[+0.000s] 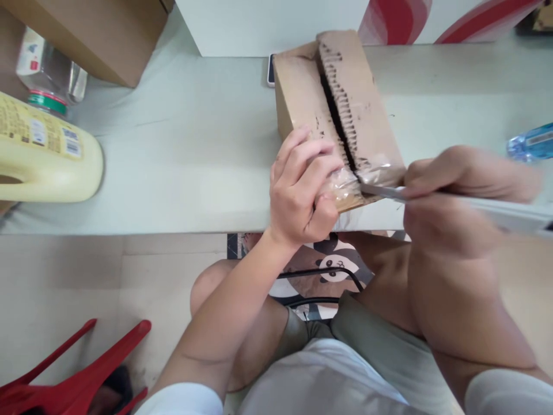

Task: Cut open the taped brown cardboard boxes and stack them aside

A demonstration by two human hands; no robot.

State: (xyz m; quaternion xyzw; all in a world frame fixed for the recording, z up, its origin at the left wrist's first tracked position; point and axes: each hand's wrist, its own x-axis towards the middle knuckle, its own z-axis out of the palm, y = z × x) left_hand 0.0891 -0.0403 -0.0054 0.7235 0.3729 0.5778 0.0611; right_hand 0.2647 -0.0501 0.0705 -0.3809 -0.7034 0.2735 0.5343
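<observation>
A brown cardboard box (375,115) sits at the table's front edge, with a long dark slit along its top and rough, torn cardboard beside the slit. Clear tape (380,173) covers its near end. My left hand (302,184) is closed over the box's near left corner, fingers pressed on the top. In my right hand (458,196), somewhat blurred by motion, is a utility knife (496,212) with a pale handle. Its blade tip touches the taped near end of the slit.
A yellow jug (82,167) and a clear plastic bottle (49,80) lie at the left beside a large cardboard box (108,40). Behind my box are a phone (271,70) and a white panel (276,29). A blue object (531,142) lies at right; a red chair (78,374) stands below left.
</observation>
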